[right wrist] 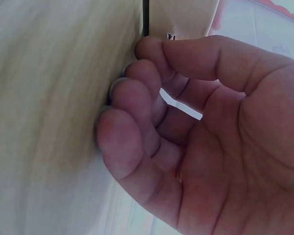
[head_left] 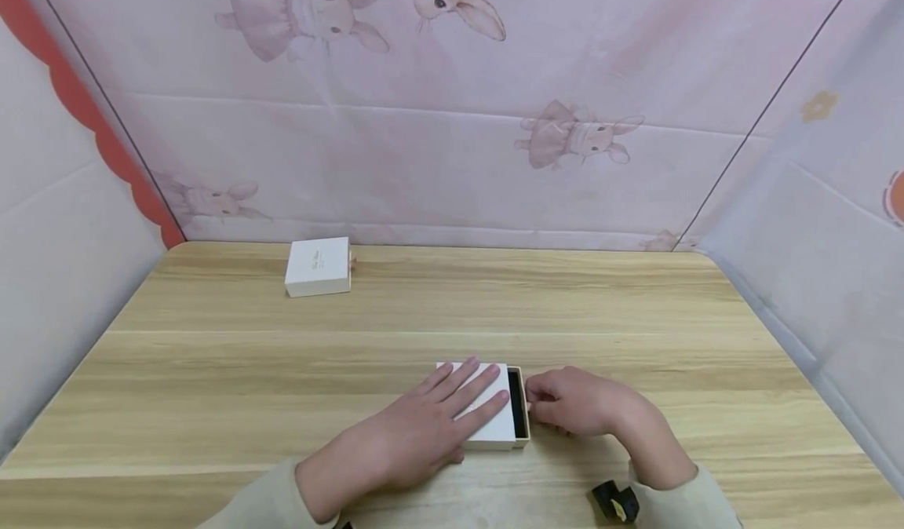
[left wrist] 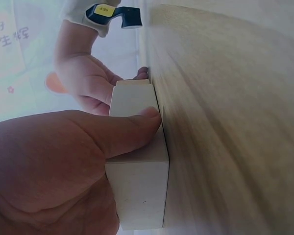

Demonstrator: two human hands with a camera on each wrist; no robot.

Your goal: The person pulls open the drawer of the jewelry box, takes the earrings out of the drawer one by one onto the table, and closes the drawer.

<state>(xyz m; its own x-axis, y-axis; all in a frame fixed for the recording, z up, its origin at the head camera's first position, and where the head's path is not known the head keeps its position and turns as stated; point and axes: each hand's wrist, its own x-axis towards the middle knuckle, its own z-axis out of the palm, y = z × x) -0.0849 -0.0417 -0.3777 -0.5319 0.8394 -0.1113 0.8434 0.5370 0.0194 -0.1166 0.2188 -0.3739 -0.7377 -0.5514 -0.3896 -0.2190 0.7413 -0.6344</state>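
Note:
A white drawer box [head_left: 487, 427] lies on the wooden table near its front edge. Its inner drawer [head_left: 521, 403], with a black inside, sticks out a little on the right. My left hand [head_left: 424, 427] rests on the box's top with straight, spread fingers. In the left wrist view, the thumb [left wrist: 132, 132] lies against the box's near side. My right hand [head_left: 582, 403] is at the drawer's front, thumb and forefinger pinching its small pull tab, mostly hidden by the fingertips. The other fingers are curled close to the table, as the right wrist view shows.
A second white box [head_left: 318, 266] with small lettering and a pinkish tab on its right side stands at the back left. A black strap piece with a yellow label [head_left: 616, 502] is by the right sleeve. Printed rabbit cloth [head_left: 452, 168] hangs behind the table.

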